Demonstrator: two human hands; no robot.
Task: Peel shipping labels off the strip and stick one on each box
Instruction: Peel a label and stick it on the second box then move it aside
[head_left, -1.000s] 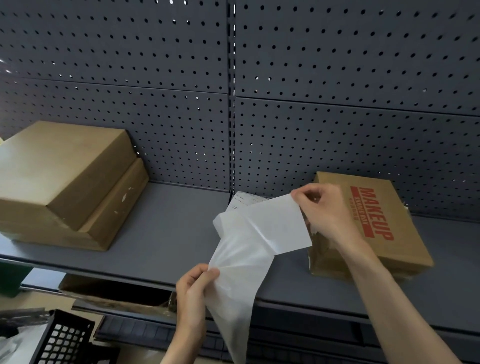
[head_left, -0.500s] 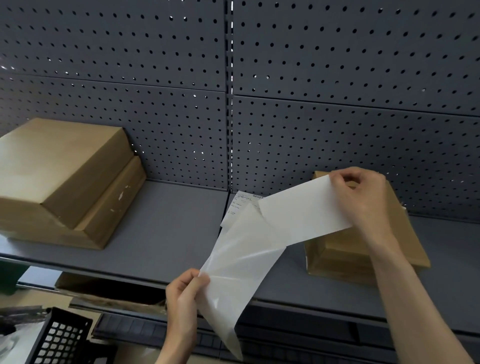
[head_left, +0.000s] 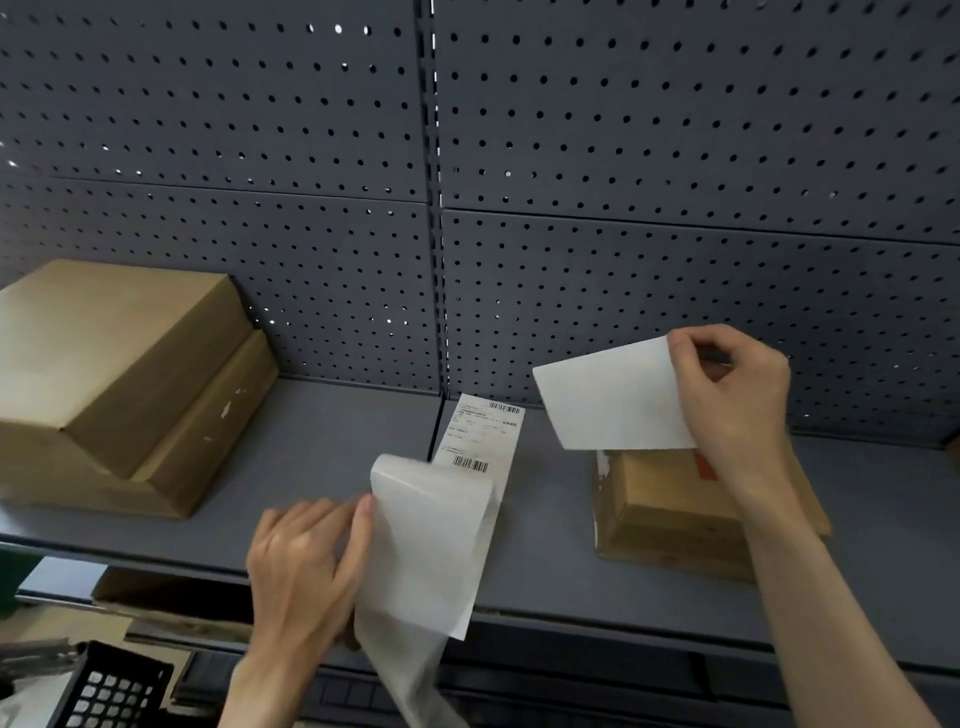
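My right hand (head_left: 727, 405) pinches a white label (head_left: 613, 400) by its right edge, blank side toward me, free of the strip and held just above a brown cardboard box (head_left: 670, 504) with red print on the right of the shelf. My left hand (head_left: 306, 566) grips the glossy backing strip (head_left: 426, 540), which curls over at the top and hangs down past the shelf edge. One printed label (head_left: 480, 434) with barcodes remains on the strip, lying flat on the shelf. Two stacked plain cardboard boxes (head_left: 119, 379) sit at the far left.
A grey metal shelf (head_left: 322, 467) carries everything, backed by a dark pegboard wall (head_left: 623, 156). Below the shelf at lower left sit a black plastic crate (head_left: 109, 691) and a flattened carton (head_left: 156, 592).
The label has come fully off the strip; my right hand carried it right and up over the printed box. The released backing curled back down, and my left hand shifted up against it.
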